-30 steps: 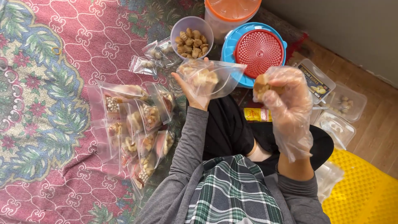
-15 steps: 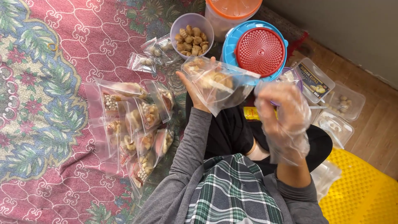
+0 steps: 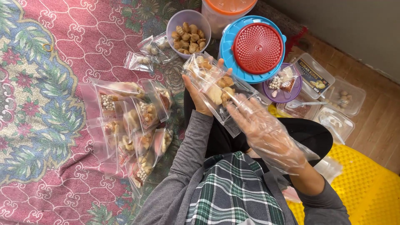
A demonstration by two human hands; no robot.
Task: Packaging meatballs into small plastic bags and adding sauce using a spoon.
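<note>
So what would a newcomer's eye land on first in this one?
Probably the clear snack bag at centre, held by the bare left hand with the plastic-gloved right hand flat on it. Next, the red lid on its blue one at top, and the pile of filled bags on the patterned rug.

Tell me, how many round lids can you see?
3: an orange lid on the tub at the top, a red lid lying on a blue lid. Others may be hidden.

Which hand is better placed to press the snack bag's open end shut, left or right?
Probably the right hand: its gloved fingers already lie flat on the clear snack bag near its lower end. The left hand is underneath, cradling the bag, so it looks busy supporting it.
</note>
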